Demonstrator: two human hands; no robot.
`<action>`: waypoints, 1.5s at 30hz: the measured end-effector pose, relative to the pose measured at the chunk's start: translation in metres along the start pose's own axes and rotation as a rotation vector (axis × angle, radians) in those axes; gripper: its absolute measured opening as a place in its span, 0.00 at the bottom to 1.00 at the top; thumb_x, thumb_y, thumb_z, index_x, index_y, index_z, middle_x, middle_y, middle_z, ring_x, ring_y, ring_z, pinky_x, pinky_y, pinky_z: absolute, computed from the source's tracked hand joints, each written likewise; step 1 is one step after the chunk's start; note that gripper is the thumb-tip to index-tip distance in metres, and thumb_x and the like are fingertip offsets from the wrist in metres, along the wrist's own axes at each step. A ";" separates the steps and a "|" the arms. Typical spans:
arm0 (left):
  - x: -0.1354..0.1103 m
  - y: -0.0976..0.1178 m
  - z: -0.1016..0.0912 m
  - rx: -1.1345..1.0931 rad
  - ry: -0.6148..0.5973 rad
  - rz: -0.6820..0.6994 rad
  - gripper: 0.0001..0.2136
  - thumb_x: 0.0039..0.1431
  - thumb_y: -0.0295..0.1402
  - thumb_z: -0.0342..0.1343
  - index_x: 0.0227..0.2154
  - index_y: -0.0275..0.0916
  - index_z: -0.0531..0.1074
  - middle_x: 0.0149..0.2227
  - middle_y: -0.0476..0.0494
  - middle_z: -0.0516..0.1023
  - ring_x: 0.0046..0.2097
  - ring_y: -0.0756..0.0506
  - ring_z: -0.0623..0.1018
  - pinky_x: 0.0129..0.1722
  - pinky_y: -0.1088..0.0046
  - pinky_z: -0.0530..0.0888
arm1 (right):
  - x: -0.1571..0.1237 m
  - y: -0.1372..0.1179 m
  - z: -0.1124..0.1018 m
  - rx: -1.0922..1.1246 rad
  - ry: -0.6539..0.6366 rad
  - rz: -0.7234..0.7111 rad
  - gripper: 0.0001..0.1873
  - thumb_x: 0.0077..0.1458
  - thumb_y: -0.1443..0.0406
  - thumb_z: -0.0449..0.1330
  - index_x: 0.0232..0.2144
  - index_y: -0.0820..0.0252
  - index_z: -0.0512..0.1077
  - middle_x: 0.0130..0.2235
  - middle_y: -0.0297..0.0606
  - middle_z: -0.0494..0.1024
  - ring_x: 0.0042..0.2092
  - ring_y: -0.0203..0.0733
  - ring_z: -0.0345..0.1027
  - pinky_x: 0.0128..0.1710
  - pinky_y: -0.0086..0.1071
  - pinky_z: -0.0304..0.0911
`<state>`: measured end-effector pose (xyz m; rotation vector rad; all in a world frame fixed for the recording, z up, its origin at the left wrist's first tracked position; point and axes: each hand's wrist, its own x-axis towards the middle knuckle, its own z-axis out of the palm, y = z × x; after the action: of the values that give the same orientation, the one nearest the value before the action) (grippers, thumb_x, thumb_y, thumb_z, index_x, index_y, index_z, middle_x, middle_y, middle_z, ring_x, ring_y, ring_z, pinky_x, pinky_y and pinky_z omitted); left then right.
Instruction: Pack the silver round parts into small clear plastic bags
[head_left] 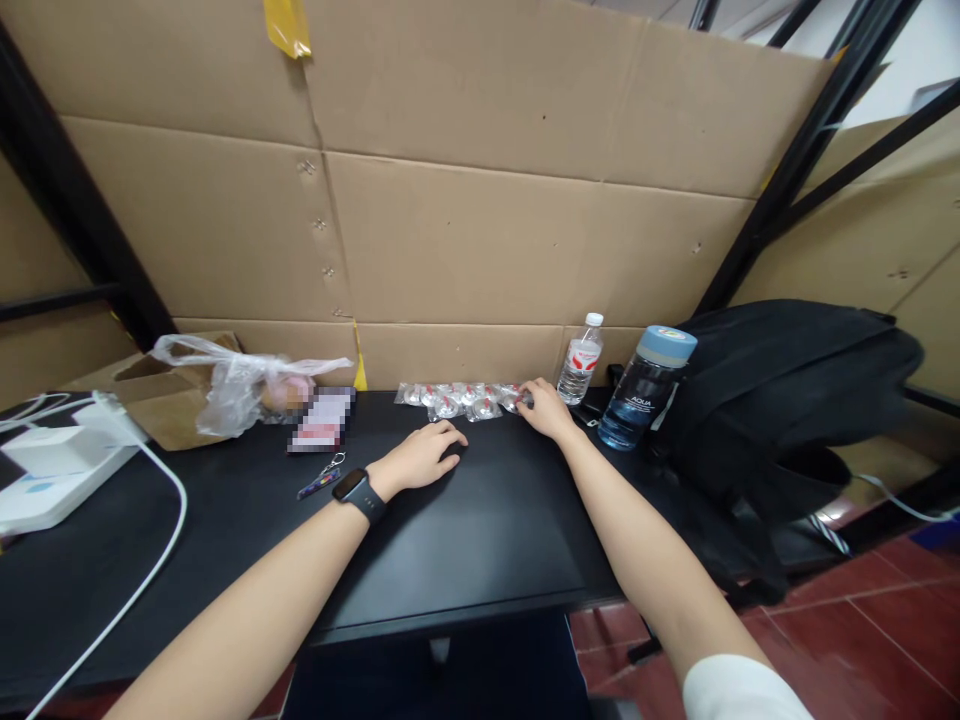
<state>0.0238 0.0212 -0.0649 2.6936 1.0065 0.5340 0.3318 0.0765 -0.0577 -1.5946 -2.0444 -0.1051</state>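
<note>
A row of small clear plastic packets (450,397), each with something round, silvery and partly red inside, lies along the back of the black table. My right hand (546,410) reaches to the right end of that row, its thumb and bent fingers closed around the edge of the last packet (514,398). In front of the row, my left hand (424,455) rests palm down on the tabletop with its fingers apart and nothing in it. A dark watch (358,490) is on the left wrist.
Right of the packets stand a small water bottle (581,362), a blue-lidded bottle (641,390) and a black backpack (780,400). On the left are a blurred-out flat item (322,420), a keychain (321,478), a plastic bag (232,385) and a white power strip (67,485) with cables. Cardboard (465,240) walls the back.
</note>
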 end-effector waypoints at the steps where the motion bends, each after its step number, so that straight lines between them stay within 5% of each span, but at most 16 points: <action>1: 0.000 0.000 0.000 0.001 0.000 0.001 0.15 0.65 0.35 0.52 0.53 0.44 0.73 0.53 0.40 0.72 0.55 0.41 0.73 0.58 0.63 0.69 | -0.002 -0.005 -0.001 0.023 -0.025 -0.052 0.12 0.58 0.65 0.61 0.45 0.60 0.73 0.48 0.45 0.73 0.52 0.48 0.66 0.54 0.38 0.61; 6: 0.000 -0.003 0.001 -0.010 -0.003 0.003 0.16 0.64 0.35 0.52 0.53 0.45 0.73 0.52 0.40 0.73 0.55 0.40 0.73 0.58 0.62 0.69 | -0.014 -0.038 -0.005 0.114 -0.186 -0.240 0.16 0.57 0.65 0.63 0.49 0.58 0.73 0.53 0.46 0.73 0.56 0.48 0.66 0.58 0.41 0.59; 12: 0.003 -0.011 0.005 -0.037 -0.010 0.019 0.17 0.62 0.37 0.52 0.52 0.42 0.73 0.53 0.39 0.73 0.54 0.40 0.74 0.59 0.61 0.69 | -0.027 -0.088 -0.008 -0.003 -0.402 -0.076 0.24 0.59 0.59 0.62 0.56 0.57 0.69 0.63 0.50 0.66 0.62 0.60 0.61 0.58 0.53 0.60; 20: 0.006 -0.016 0.004 -0.021 0.007 0.028 0.17 0.60 0.38 0.51 0.48 0.38 0.75 0.52 0.37 0.76 0.55 0.38 0.75 0.59 0.60 0.69 | -0.062 -0.164 0.013 -0.004 -0.326 0.126 0.28 0.61 0.63 0.57 0.63 0.52 0.59 0.71 0.46 0.49 0.70 0.67 0.42 0.61 0.64 0.51; 25: -0.001 -0.019 -0.011 -0.045 -0.062 -0.044 0.16 0.55 0.31 0.52 0.46 0.38 0.75 0.48 0.40 0.80 0.50 0.40 0.78 0.54 0.62 0.72 | -0.086 -0.197 0.026 0.195 -0.184 0.091 0.34 0.63 0.64 0.51 0.68 0.46 0.44 0.71 0.43 0.49 0.68 0.67 0.43 0.59 0.66 0.49; 29: -0.010 -0.030 -0.023 -0.019 -0.096 -0.032 0.16 0.57 0.29 0.53 0.48 0.34 0.73 0.51 0.42 0.78 0.52 0.42 0.76 0.57 0.65 0.70 | -0.086 -0.210 0.014 0.130 -0.224 0.070 0.33 0.64 0.62 0.51 0.68 0.49 0.46 0.70 0.43 0.49 0.68 0.68 0.44 0.62 0.63 0.46; 32: -0.014 -0.039 -0.027 0.018 -0.080 -0.021 0.16 0.60 0.31 0.53 0.50 0.32 0.72 0.54 0.40 0.76 0.55 0.41 0.74 0.60 0.62 0.67 | -0.071 -0.199 0.003 0.125 -0.181 -0.068 0.29 0.63 0.61 0.53 0.65 0.50 0.54 0.67 0.43 0.55 0.65 0.67 0.50 0.61 0.63 0.49; 35: -0.015 -0.042 -0.028 0.034 -0.089 -0.020 0.17 0.61 0.36 0.53 0.51 0.38 0.74 0.55 0.40 0.75 0.55 0.40 0.74 0.61 0.61 0.67 | -0.045 -0.162 -0.006 0.080 -0.234 -0.216 0.28 0.60 0.63 0.57 0.62 0.53 0.60 0.67 0.44 0.56 0.66 0.70 0.49 0.62 0.66 0.45; 41: -0.014 -0.039 -0.029 0.040 -0.071 -0.106 0.20 0.61 0.41 0.53 0.53 0.41 0.74 0.54 0.38 0.74 0.56 0.38 0.73 0.61 0.60 0.67 | -0.011 -0.061 -0.014 0.038 -0.220 -0.154 0.25 0.57 0.72 0.54 0.58 0.61 0.67 0.62 0.52 0.65 0.62 0.62 0.58 0.58 0.61 0.54; 45: -0.014 -0.042 -0.025 0.098 -0.067 -0.118 0.21 0.62 0.42 0.51 0.55 0.40 0.72 0.56 0.37 0.72 0.57 0.38 0.72 0.61 0.60 0.66 | -0.016 -0.037 -0.009 0.065 -0.199 -0.140 0.28 0.54 0.70 0.59 0.58 0.60 0.67 0.63 0.48 0.66 0.63 0.57 0.57 0.59 0.53 0.57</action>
<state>-0.0209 0.0443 -0.0591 2.6944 1.1937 0.3787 0.3041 0.0483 -0.0473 -1.4721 -2.2864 0.0712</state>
